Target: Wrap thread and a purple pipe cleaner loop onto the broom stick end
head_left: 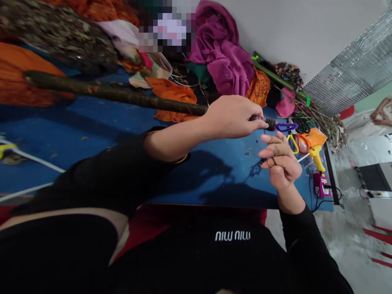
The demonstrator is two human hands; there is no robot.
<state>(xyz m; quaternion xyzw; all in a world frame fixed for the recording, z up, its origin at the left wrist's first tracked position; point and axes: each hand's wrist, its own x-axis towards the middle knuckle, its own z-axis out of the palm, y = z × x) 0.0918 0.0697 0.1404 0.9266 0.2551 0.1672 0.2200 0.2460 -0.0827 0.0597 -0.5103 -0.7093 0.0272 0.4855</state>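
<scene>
My left hand point(234, 116) is wrapped round a long brown-green stick point(128, 96) near its right end. The stick runs out far to the left, above the blue table. Dark wrapping point(270, 123) covers its right tip, just past my fingers, and a purple loop point(287, 127) shows beside that tip. Below the tip is my right hand point(283, 163), its fingers curled and the thumb bent in. A thin dark cord seems to run from the stick down to these fingers; its end is hidden.
A yellow glue gun point(317, 158) lies at the table's right edge beside a pink power strip point(321, 184). Red point(302, 143) and yellow loops are near it. Purple cloth point(226, 53), orange cloth point(174, 90) and twigs point(324, 112) crowd the back. Another person's hands point(379, 114) show at far right.
</scene>
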